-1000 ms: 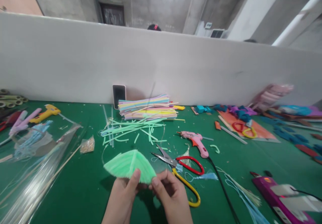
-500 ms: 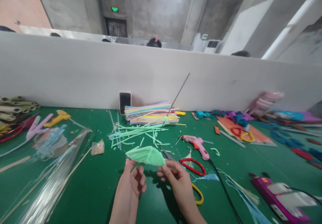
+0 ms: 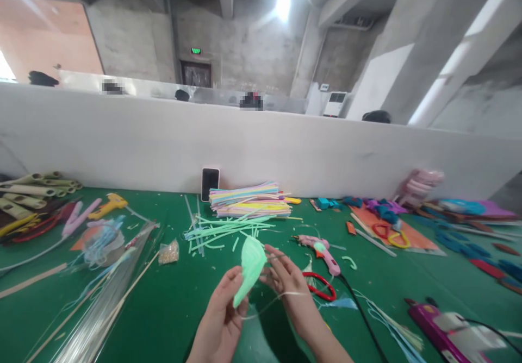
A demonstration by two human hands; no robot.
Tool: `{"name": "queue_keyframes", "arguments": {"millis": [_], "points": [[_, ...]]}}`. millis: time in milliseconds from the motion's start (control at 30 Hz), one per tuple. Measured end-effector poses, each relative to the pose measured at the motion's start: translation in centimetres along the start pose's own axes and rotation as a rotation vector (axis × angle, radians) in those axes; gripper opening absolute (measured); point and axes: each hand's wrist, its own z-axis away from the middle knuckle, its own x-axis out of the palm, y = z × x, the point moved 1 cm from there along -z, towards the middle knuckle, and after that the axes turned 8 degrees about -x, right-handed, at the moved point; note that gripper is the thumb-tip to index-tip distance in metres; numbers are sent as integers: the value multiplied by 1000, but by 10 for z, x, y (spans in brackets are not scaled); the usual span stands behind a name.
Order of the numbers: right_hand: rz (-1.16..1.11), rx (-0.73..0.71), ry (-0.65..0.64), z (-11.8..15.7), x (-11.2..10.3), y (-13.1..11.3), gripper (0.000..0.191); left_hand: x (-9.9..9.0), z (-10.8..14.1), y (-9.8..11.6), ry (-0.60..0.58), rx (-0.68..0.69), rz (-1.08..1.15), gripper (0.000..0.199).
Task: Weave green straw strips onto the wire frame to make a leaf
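Turned nearly upright since the earlier frame: pale-green, fan-shaped fuzzy piece [image 3: 253,262] above the flat green table [image 3: 159,308], at six o'clock.
Left hand [image 3: 222,311]: fingers pinch its seven-o'clock edge. Right hand [image 3: 291,281], at its three o'clock: fingers half-curled, hold indeterminable. Light edge pressure should spare its fuzz. Small green lit sign [image 3: 196,51], eleven o'clock: illegible.

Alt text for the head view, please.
Left hand holds a mint-green pipe-cleaner piece above a green table, the right hand close beside it, contact unclear. Behind lie loose green pipe cleaners and a pastel bundle; to the right, a pink glue gun.
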Motion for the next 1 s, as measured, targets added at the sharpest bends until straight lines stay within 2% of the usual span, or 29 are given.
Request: {"name": "queue_keyframes", "arguments": {"millis": [133,300,433,567,633,733,833,933,1000], "points": [[38,38,-59,18,10,-3,44,0,0,-2,-33,94,-27,29],[9,11,11,33,12,-6,36,-1,1,-2,-62,241,-93,30],[184,-209,-12,36,8,-13,39,4,8,-1,-65,338,-209,51],[649,-483,-202,36,1,-21,36,9,14,-6,-6,376,-268,58],[871,-561,-304,34,-1,-24,35,9,14,-9,37,372,-271,60],[1046,-602,-375,29,-2,-27,34,9,12,-12,56,366,-305,66],[1087,-632,-361,26,1,-27,24,6,9,-12,50,379,-369,62],[1067,-721,-276,26,3,-25,10,3,7,-11,51,411,-461,53],[1046,-779,-215,28,4,-24,7,2,6,-12,68,424,-488,46]]}}
